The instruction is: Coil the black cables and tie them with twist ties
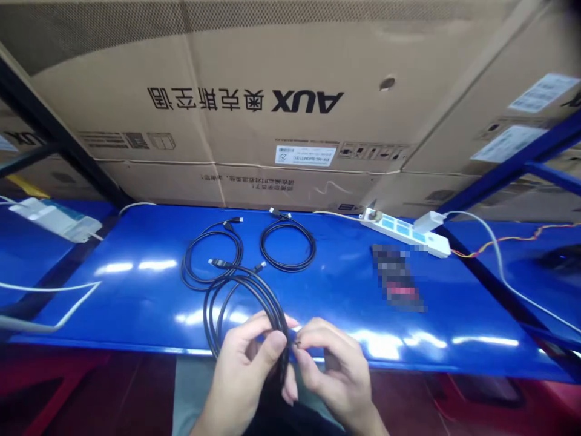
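My left hand (254, 363) is wrapped round one side of a coiled black cable (263, 287), thumb over the loops. The coil is raised at the table's front edge and leans away from me. Its two plugs (219, 263) stick out at the far left and top. Just right of the coil, my right hand (333, 360) pinches a thin dark strand (297, 343) between thumb and fingertips; the strand is too small to make out clearly. Beyond lie two more coiled black cables, one at left (185, 260) and one in the middle (313, 251), both flat on the table.
The blue table (336, 290) has a white power strip (403, 233) with a plugged-in adapter at the back right. A blurred-out dark item (394, 278) lies in front of it. Large cardboard boxes (227, 133) stand behind. Blue metal posts (499, 163) and white cords flank the sides.
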`<state>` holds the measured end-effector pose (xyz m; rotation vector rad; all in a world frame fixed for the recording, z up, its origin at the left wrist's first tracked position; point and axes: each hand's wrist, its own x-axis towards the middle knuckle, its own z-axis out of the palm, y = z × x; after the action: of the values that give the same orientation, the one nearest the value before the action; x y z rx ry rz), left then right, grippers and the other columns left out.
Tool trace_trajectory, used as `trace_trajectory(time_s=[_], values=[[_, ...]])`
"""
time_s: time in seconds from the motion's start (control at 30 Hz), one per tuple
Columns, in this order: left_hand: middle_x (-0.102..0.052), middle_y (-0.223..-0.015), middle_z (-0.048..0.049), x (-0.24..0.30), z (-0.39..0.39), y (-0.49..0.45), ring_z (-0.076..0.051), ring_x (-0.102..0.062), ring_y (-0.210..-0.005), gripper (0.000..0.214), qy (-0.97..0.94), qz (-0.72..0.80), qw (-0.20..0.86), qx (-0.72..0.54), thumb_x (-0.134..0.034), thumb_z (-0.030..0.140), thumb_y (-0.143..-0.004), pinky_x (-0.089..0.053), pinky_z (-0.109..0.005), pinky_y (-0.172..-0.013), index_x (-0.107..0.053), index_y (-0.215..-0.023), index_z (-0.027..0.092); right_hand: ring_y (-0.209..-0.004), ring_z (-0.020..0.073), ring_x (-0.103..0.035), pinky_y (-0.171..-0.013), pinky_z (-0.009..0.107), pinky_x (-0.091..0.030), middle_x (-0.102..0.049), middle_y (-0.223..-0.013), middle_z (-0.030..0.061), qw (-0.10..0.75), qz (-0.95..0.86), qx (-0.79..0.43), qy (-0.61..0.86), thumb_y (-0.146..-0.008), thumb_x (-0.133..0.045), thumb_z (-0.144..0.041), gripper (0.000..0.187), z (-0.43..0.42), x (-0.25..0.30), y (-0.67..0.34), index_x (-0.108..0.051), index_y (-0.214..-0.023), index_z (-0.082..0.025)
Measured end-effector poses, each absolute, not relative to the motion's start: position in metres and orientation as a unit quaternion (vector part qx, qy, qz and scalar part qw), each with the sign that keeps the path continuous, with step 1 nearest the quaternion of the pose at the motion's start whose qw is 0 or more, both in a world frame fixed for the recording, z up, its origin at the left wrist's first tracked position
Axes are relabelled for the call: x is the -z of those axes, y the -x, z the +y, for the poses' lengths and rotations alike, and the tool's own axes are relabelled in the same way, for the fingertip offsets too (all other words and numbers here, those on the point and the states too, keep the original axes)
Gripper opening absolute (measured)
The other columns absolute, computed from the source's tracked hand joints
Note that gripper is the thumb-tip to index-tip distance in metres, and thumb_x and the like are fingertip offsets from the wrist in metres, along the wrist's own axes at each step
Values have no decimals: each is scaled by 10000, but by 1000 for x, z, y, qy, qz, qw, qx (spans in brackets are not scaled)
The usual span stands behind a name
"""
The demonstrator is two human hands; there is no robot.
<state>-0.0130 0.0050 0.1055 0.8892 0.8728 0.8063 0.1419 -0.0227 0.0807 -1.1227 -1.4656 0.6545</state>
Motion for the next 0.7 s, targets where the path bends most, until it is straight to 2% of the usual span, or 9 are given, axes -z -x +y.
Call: trace_trajectory(time_s=[0.1,0.2,0.3,0.37,0.43,0.53,0.63,0.7], values=[[-592,-522,27,-112,5,13,-146,-609,-420,466,-410,397,726,-384,-704,570,-860,-477,-235,-438,-754,-1034,141,-530,149,-645,-543,263,-524,-700,-670,1,594,-578,-329,453,-865,-702,-186,92,-20,-80,-137,-688,-784,-228],[-613,-580,25,-116,5,12,-132,-621,-426,396,-419,384,721,-396,-714,526,-869,-501,-226,-449,-767,-1003,157,-419,115,-620,-504,251,-507,-672,-642,-29,593,-542,-423,419,-911,-704,-239,132,-20,-79,-134,-652,-791,-222],[-639,-617,15,-119,5,12,-132,-637,-437,337,-425,386,715,-399,-724,482,-872,-519,-225,-459,-784,-974,166,-375,123,-620,-440,246,-474,-637,-613,-51,594,-501,-501,381,-949,-683,-296,171,-23,-81,-131,-626,-803,-229],[-639,-593,18,-119,4,12,-133,-637,-430,307,-426,389,712,-399,-725,455,-878,-520,-222,-458,-790,-973,169,-407,130,-625,-448,254,-472,-630,-617,-42,606,-503,-470,399,-953,-674,-278,169,-25,-82,-131,-632,-797,-228],[-627,-548,23,-119,3,11,-139,-639,-423,297,-425,390,712,-400,-724,439,-883,-518,-220,-453,-791,-984,167,-468,132,-615,-503,268,-489,-634,-623,-27,616,-535,-371,443,-940,-677,-228,150,-27,-81,-132,-655,-792,-227],[-632,-534,22,-118,2,11,-147,-651,-431,307,-420,387,717,-399,-727,431,-882,-522,-220,-453,-788,-1023,165,-594,151,-617,-582,281,-513,-661,-682,-12,628,-574,-255,459,-907,-702,-170,80,-30,-78,-137,-708,-928,-247],[-632,-529,23,-119,1,11,-147,-648,-423,331,-411,383,734,-383,-720,442,-885,-526,-224,-446,-786,-1068,173,-710,163,-641,-620,278,-539,-691,-829,16,628,-614,-209,430,-924,-702,-172,225,-30,-77,-144,-709,-1130,-263],[-626,-514,25,-120,0,10,-146,-637,-411,352,-406,375,746,-371,-713,458,-887,-522,-228,-438,-784,-1098,185,-744,162,-642,-639,276,-546,-686,-868,27,614,-630,-212,425,-961,-667,-203,156,-28,-79,-148,-724,-1098,-253]])
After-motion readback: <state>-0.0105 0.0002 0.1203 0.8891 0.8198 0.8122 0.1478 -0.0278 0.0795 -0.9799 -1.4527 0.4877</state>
